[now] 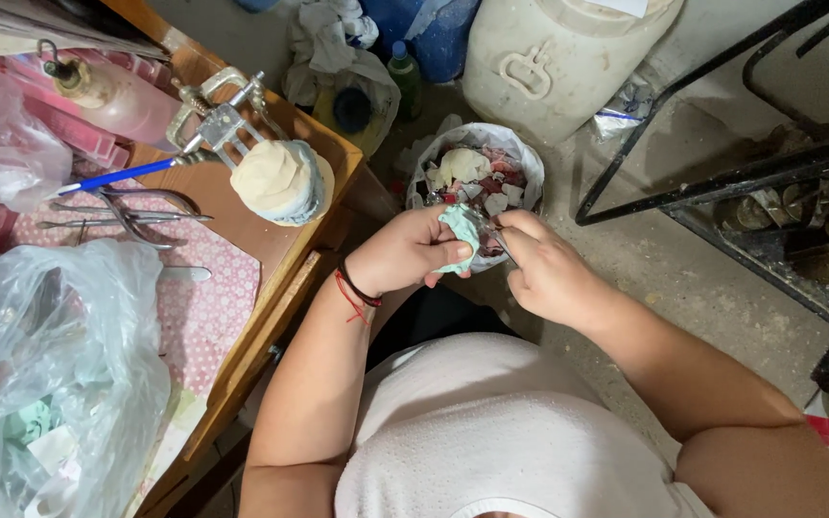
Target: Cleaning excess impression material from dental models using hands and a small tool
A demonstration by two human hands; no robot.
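My left hand (405,251) is closed around a pale green lump (460,230), which sticks out between thumb and fingers. My right hand (547,270) pinches a thin metal tool (487,230) whose tip rests against the green lump. Both hands hover just above a bag-lined waste bucket (520,153) on the floor, filled with white, pink and dark red scraps. A red string and a dark band circle my left wrist.
A wooden table (285,251) at left carries a cream plaster cast (278,179) in a metal frame, a blue-handled tool (117,176), pliers (127,213), a pink bottle (112,96) and clear plastic bags (50,374). A white drum (558,58) and black metal frame (722,182) stand beyond.
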